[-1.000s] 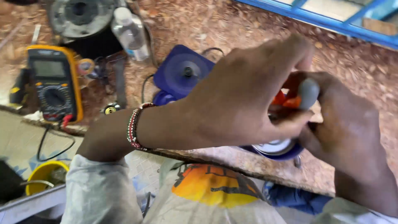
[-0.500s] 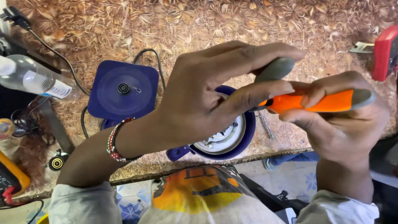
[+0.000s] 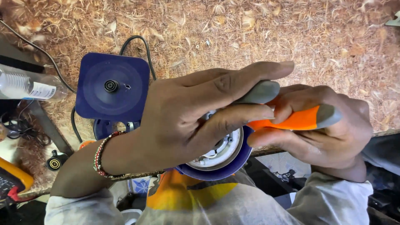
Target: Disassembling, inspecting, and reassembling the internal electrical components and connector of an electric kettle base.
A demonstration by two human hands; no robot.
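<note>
My left hand point(image 3: 196, 112), with a bead bracelet on the wrist, lies over a round blue and white motor part point(image 3: 216, 160) and wraps one grey-tipped handle of an orange and grey hand tool point(image 3: 291, 118). My right hand point(image 3: 325, 133) grips the tool's other orange handle from the right. The tool's working end is hidden under my left palm. A blue square housing point(image 3: 111, 86) with a small black hub lies on the bench just left of my left hand.
The brown chipboard bench point(image 3: 250, 33) fills the upper view, its front edge running under my wrists. A black cable point(image 3: 137, 46) curls behind the blue housing. A plastic bottle point(image 3: 29, 85) lies at the left edge, a yellow meter point(image 3: 12, 179) at bottom left.
The view has swung right and closer: the meter and bottle slid toward the left edge. Both hands stay clasped on the orange tool over the round motor part.
</note>
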